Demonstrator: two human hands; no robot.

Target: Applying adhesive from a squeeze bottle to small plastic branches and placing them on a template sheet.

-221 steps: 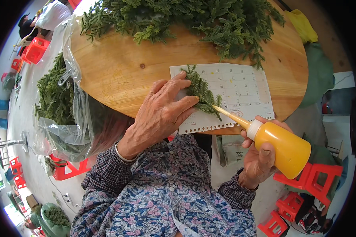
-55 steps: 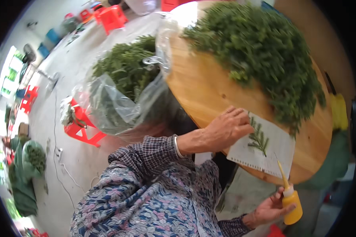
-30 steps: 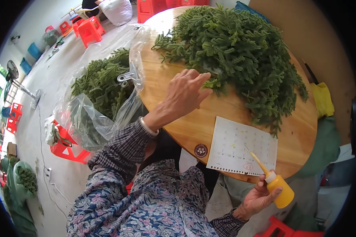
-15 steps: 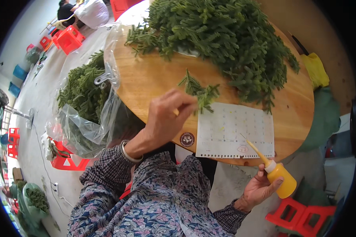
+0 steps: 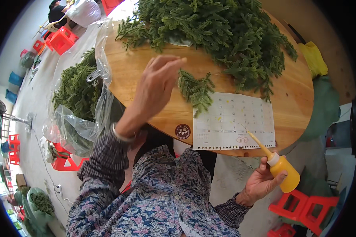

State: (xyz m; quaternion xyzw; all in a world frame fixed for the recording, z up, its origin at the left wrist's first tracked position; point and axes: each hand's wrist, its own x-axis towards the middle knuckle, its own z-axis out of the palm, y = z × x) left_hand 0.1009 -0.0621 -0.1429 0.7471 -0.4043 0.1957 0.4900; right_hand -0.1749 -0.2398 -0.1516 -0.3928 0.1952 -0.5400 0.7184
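Holding a green sprig [image 5: 195, 91] by its stem end, the left hand [image 5: 156, 85] pinches it above the round wooden bench [image 5: 146, 114], its tip touching the white calendar sheet [image 5: 233, 120]. The right hand [image 5: 261, 182] is clamped on a yellow glue bottle [image 5: 283, 175] off the bench's near edge, nozzle over the sheet. A heap of greenery [image 5: 221, 31] lies beyond.

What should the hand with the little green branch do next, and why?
Probably lower the sprig flat onto the calendar sheet. The left hand holds it at its fingertips just above the sheet's upper left corner, and the right hand has the yellow squeeze bottle with its nozzle tip already over the sheet.
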